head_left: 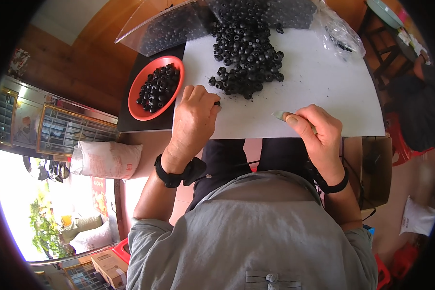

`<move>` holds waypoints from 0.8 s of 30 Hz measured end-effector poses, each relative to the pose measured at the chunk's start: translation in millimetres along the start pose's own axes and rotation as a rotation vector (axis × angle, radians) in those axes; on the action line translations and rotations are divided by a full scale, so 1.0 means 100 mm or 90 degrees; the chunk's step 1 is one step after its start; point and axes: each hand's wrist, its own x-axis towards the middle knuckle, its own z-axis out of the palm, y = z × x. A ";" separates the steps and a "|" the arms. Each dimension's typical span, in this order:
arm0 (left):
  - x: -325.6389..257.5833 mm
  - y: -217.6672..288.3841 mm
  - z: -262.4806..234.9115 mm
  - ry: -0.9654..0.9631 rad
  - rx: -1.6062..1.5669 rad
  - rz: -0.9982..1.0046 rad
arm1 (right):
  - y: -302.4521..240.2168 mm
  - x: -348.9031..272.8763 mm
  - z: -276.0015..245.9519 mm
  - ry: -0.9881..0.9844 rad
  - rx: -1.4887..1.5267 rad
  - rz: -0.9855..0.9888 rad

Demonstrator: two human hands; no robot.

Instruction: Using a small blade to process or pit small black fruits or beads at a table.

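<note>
One white-topped desk [333, 96] carries the work. Clock directions are taken from the heap. At 12 o'clock, a clear plastic bin [154, 36], part cut off by the frame. The heap of black pierced beads [249, 67] spreads from its mouth onto the desk. Between 8 and 9 o'clock, an orange-red bowl [147, 115] containing more black beads. At 8 o'clock, the left hand [194, 111], fingers curled, pinching a single dark bead [217, 103]. Toward 4 o'clock, the right hand [321, 128] grips a pale, pointed tool [278, 115], tip apart from that bead. Judgement: single-bead handling is in hand; the next move calls for a steady pinch and controlled tip.
</note>
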 end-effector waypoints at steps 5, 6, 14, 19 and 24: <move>0.02 0.07 0.02 0.016 0.085 0.031 | -0.03 0.02 -0.01 -0.003 -0.010 0.024; 0.02 0.07 0.02 0.017 -0.006 0.011 | -0.04 0.03 -0.02 -0.008 -0.003 0.040; 0.06 0.45 0.22 -0.102 -0.867 -0.220 | -0.07 0.05 0.05 -0.016 0.031 0.082; 0.01 0.48 0.41 -0.092 -1.092 -0.260 | -0.05 0.04 0.03 -0.026 0.028 0.093; 0.00 0.49 0.44 -0.084 -1.125 -0.289 | -0.04 0.04 0.05 -0.010 -0.003 0.087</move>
